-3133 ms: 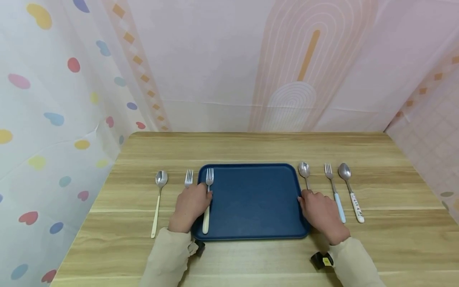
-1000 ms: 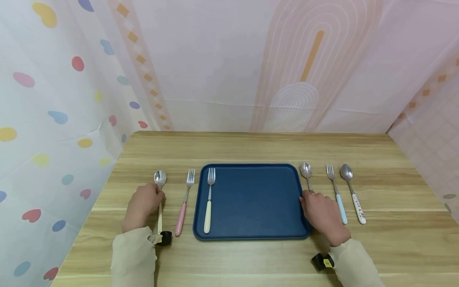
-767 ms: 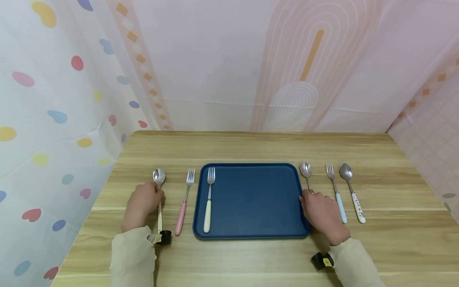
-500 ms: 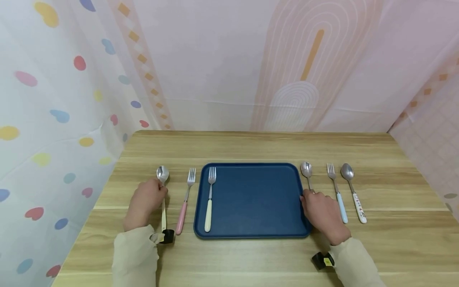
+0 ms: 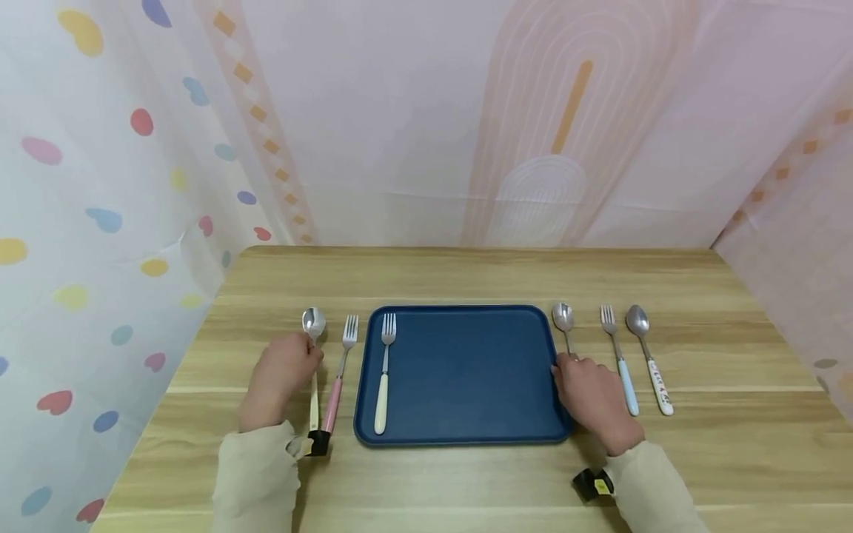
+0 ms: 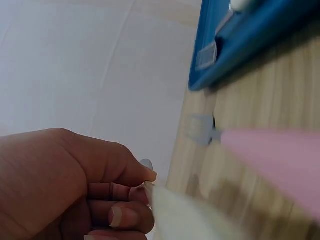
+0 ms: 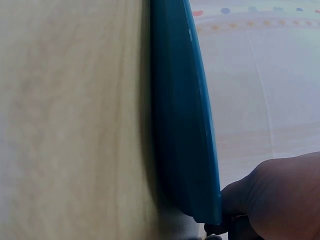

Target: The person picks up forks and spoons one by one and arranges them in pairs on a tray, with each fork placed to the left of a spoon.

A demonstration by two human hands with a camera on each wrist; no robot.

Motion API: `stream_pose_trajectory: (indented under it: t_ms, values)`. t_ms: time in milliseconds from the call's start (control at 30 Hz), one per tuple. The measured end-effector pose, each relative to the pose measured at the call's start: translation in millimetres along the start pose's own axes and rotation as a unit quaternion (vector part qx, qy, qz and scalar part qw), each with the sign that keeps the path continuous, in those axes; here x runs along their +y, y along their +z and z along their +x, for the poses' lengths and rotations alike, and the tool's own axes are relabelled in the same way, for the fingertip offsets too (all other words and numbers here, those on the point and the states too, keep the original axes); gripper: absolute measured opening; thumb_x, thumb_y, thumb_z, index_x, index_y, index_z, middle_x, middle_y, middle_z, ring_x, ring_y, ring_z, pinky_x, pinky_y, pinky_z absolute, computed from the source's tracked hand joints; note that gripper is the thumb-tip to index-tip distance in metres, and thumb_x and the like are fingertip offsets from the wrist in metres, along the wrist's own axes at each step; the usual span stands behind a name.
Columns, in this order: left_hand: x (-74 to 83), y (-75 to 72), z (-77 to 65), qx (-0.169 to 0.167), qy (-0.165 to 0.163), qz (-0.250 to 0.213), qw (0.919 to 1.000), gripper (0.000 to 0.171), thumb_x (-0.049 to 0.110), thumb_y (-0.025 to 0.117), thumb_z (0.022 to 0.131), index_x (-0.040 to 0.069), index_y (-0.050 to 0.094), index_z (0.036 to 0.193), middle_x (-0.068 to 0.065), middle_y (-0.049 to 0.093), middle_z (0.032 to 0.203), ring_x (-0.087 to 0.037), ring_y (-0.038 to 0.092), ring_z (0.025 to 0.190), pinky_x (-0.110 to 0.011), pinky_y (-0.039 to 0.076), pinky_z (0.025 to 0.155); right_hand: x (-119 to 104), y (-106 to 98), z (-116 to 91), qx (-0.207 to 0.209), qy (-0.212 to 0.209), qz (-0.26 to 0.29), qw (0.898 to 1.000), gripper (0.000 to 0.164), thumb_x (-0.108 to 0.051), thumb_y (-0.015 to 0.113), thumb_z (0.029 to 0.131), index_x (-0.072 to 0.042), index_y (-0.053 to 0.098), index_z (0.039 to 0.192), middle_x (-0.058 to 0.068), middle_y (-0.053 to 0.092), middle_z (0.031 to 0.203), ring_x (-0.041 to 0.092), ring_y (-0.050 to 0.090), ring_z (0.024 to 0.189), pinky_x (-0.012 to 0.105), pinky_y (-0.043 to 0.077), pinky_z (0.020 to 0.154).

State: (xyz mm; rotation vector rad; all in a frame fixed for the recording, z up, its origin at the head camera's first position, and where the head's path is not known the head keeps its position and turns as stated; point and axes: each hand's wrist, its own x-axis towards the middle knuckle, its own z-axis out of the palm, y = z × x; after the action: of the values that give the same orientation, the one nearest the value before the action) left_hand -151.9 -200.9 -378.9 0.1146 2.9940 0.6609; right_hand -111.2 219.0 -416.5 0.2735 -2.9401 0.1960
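Note:
In the head view my left hand (image 5: 283,374) pinches a spoon (image 5: 314,323) near its neck, thumb against the index finger, as the left wrist view also shows. Its cream handle (image 6: 185,215) runs back toward the wrist. Close to its right lies a pink-handled fork (image 5: 336,385). My right hand (image 5: 595,396) grips the right rim of a blue tray (image 5: 466,370), its thumb at the edge and its fingers mostly hidden in the right wrist view. A fork with a cream handle (image 5: 381,403) lies inside the tray, along its left side.
Under my right hand runs the handle of another spoon (image 5: 563,317), its bowl showing beyond the knuckles. Farther right lie a blue-handled fork (image 5: 628,386) and a spoon with a patterned white handle (image 5: 660,386). A patterned curtain (image 5: 400,126) hangs behind the wooden table (image 5: 466,481).
My left hand has left the tray's left edge, taken the cream-handled spoon and shifted it rightward, nearer the pink-handled fork. My right hand stays at the tray's right rim.

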Motion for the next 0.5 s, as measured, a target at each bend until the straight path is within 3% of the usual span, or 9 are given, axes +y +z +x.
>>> stream_pose_trajectory:
  t_ms: [233,500]
  values:
    - [24.4,11.6,5.0,0.001,0.026,-0.005,0.9997,0.022,0.011,0.048,0.088,0.005,0.053,0.067,-0.003,0.046,0.057,-0.016,0.042,0.049,-0.029,0.035,0.044,-1,1,-3,0.005,-0.004,-0.004,1.0,0.021,-0.016,0.059,0.088,-0.007,0.053,0.07,0.004,0.045,0.051,0.018,0.041,0.039,0.031,0.032,0.033]
    - [65.5,31.0,18.1,0.008,0.063,0.023,0.9977,0.024,0.009,0.051,0.083,0.009,0.049,0.059,-0.002,0.044,0.054,-0.017,0.042,0.048,-0.029,0.034,0.044,1,1,-1,0.011,-0.007,-0.012,1.0,0.021,-0.016,0.059,0.088,-0.007,0.052,0.07,0.005,0.044,0.051,0.019,0.041,0.039,0.031,0.032,0.033]
